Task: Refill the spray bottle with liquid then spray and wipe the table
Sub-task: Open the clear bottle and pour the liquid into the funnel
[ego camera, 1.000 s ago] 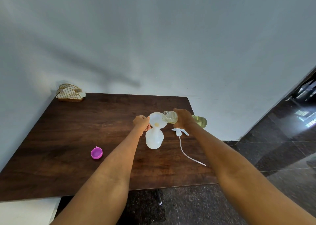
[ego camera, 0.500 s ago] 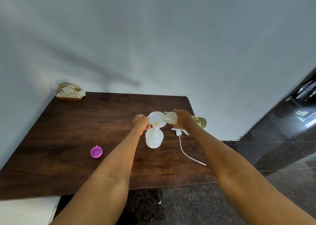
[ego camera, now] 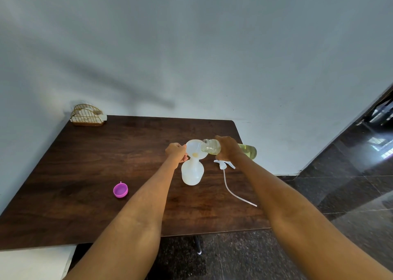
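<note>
A white translucent spray bottle [ego camera: 192,173] stands upright on the dark wooden table [ego camera: 89,173] with a white funnel [ego camera: 194,151] in its neck. My left hand [ego camera: 176,151] pinches the funnel's left rim. My right hand [ego camera: 227,147] grips a clear refill bottle [ego camera: 247,151] of yellow-green liquid, tipped on its side with its open mouth over the funnel. A little yellow liquid shows at the funnel's bottom. The spray head [ego camera: 223,164] with its long dip tube lies on the table just right of the spray bottle.
A purple cap [ego camera: 120,190] lies on the table to the left of my left forearm. A gold wire napkin holder [ego camera: 87,116] stands at the table's far left corner against the wall. Dark tiled floor lies to the right of the table.
Both hands and the bottles hold nearly the same pose; the refill bottle stays tipped over the funnel.
</note>
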`<action>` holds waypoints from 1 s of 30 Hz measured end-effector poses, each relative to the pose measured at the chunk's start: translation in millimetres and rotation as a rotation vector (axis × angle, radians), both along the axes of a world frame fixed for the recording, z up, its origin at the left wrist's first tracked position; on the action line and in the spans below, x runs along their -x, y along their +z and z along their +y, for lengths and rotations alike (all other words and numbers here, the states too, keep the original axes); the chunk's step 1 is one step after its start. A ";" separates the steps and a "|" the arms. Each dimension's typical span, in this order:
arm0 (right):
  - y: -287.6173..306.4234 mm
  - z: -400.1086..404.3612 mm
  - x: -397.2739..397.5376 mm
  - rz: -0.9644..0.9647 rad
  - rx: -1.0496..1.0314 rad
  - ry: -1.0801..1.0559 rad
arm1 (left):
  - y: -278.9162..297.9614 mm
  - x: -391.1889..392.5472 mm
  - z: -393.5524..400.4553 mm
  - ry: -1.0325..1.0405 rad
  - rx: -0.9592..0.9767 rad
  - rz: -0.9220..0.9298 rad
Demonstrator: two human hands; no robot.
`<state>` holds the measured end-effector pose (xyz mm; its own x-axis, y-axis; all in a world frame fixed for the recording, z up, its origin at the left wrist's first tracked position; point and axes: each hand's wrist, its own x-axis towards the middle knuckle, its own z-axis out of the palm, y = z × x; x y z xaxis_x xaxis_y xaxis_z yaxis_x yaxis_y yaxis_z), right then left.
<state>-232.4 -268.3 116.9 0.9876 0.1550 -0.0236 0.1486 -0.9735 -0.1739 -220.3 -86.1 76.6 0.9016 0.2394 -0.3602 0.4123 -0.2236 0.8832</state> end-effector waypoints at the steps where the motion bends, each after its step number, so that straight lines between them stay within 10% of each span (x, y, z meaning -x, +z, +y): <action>1: -0.1 0.0 -0.2 0.001 -0.001 -0.002 | 0.0 0.1 -0.3 -0.002 -0.001 0.000; 30: 2.3 0.0 0.8 0.017 0.008 -0.002 | 0.4 -0.5 -0.6 0.007 0.013 0.006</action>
<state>-233.2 -268.3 119.2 0.9873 0.1530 -0.0420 0.1440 -0.9751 -0.1687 -219.8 -86.7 76.9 0.8976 0.2410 -0.3690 0.4194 -0.2097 0.8832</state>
